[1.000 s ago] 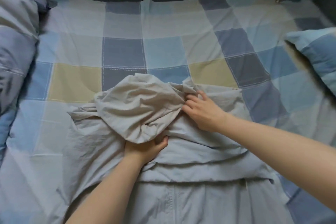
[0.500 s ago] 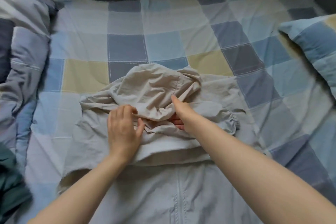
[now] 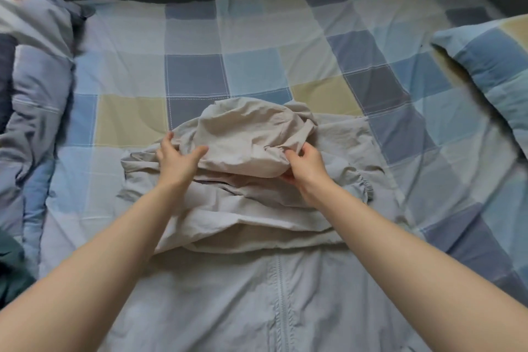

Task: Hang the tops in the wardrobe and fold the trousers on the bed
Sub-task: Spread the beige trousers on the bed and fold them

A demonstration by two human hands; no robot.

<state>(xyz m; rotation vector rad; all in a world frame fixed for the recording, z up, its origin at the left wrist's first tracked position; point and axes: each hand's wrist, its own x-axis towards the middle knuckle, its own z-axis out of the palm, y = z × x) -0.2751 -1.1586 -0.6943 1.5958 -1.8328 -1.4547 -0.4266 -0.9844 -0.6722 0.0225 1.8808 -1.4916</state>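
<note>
Hood [image 3: 245, 148] bunched between both hands: right hand [image 3: 307, 166] pinches its edge, left hand [image 3: 177, 160] spread flat beside it.

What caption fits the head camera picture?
Left hand and right hand bunch a beige garment on the checked bed.

My bed's checked blue, grey and yellow sheet [image 3: 197, 46] carries the crumpled pale-grey zip jacket [image 3: 257, 280] at six o'clock, a rumpled duvet [image 3: 34, 88] at nine, and a matching checked pillow [image 3: 497, 66] at three.
</note>
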